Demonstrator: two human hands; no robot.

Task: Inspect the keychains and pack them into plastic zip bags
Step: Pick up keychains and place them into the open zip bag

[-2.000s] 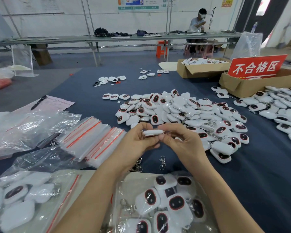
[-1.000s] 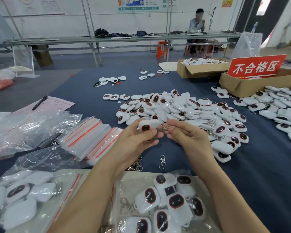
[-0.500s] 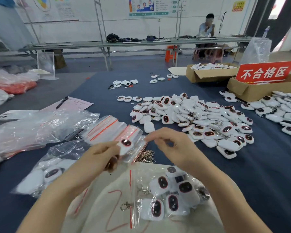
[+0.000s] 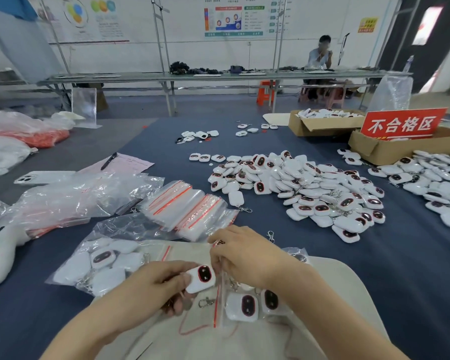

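Note:
My left hand [image 4: 153,287] grips a white keychain [image 4: 201,278] with a dark, red-rimmed oval face, right at the red-striped mouth of a clear zip bag [image 4: 220,302]. My right hand [image 4: 247,255] pinches the bag's top edge. Inside that bag lie several more keychains [image 4: 244,306]. A big heap of loose keychains [image 4: 304,188] covers the blue cloth ahead. A stack of empty zip bags [image 4: 190,209] lies just beyond my hands.
A filled bag [image 4: 99,263] lies at the left. Crumpled plastic [image 4: 63,198], a phone [image 4: 42,177] and a paper with a pen [image 4: 109,161] sit further left. Two cardboard boxes [image 4: 320,126] and a red sign [image 4: 403,124] stand at the back right. A person sits at a far bench.
Both hands held the keychain up over the heap, then dropped toward me. My left hand carried it to the bag's mouth; my right hand took hold of the bag's edge.

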